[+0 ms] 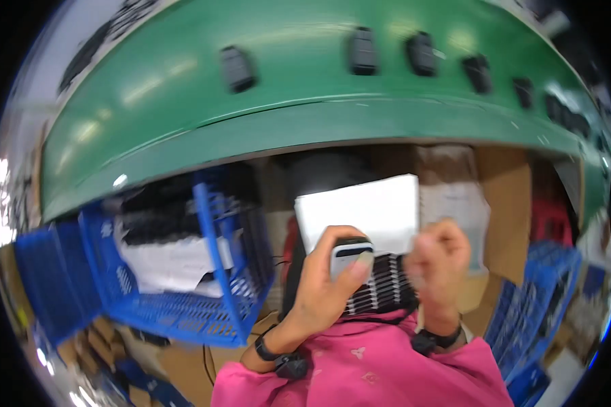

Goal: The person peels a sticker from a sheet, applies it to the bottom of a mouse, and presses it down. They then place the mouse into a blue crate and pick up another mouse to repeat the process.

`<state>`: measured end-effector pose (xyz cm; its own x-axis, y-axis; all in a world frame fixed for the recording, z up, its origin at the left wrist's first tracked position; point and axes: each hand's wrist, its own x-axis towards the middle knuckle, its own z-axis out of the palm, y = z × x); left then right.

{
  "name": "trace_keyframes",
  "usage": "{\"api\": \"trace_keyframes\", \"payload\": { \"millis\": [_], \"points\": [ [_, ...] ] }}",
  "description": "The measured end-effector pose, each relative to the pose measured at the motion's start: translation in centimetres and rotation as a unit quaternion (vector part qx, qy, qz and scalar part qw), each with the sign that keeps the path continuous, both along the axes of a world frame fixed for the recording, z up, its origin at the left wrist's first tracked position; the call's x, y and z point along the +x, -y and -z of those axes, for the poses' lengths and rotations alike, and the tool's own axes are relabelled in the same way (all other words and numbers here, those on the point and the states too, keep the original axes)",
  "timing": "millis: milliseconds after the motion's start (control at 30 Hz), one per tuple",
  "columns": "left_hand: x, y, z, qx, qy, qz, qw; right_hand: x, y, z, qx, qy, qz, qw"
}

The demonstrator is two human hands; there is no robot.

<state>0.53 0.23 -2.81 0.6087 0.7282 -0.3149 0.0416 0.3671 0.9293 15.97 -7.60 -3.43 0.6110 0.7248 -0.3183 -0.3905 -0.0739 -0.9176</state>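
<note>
My left hand (322, 285) is closed around a small rounded device (350, 255) with a pale grey-white casing and a black end, the thumb lying over its face. To its right, my right hand (441, 264) is raised with its fingers curled in; motion blurs it, and whatever it may pinch cannot be made out. Just beyond both hands is a blank white sheet or panel (363, 207). Below them, against my lap, sit rows of black pieces with white strips (383, 288), partly covered by the left hand.
A green bench (163, 88) spans the far side, with several dark devices (363, 51) spaced along it. At left stands a blue crate (214, 244) holding black items and white paper. An open carton (506, 210) and blue crates (533, 298) are at right.
</note>
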Motion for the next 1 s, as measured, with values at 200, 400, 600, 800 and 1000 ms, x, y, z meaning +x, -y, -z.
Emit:
{"api": "trace_keyframes", "payload": {
  "millis": [200, 400, 600, 800, 1000],
  "points": [
    [-8.1, -5.4, 2.4, 0.154, -0.125, -0.294, 0.935, 6.7, 3.7, 5.7, -0.043, 0.098, 0.089, 0.990],
    [-24.6, -7.6, 8.3, 0.103, -0.293, -0.335, 0.890, 9.4, 4.4, 10.5, -0.139, 0.094, 0.096, 0.981],
    [-25.5, -5.7, 13.9, 0.116, -0.510, -0.204, 0.827, 9.6, 7.3, 15.9, -0.269, 0.273, -0.015, 0.923],
    [-24.0, -4.2, 18.2, 0.154, -0.522, -0.168, 0.822, 10.1, 11.8, 20.5, -0.280, 0.204, -0.064, 0.936],
    [-22.3, -3.1, 17.7, 0.172, -0.474, -0.180, 0.845, 14.4, 20.3, 28.4, -0.219, 0.093, -0.042, 0.970]
  ]
}}
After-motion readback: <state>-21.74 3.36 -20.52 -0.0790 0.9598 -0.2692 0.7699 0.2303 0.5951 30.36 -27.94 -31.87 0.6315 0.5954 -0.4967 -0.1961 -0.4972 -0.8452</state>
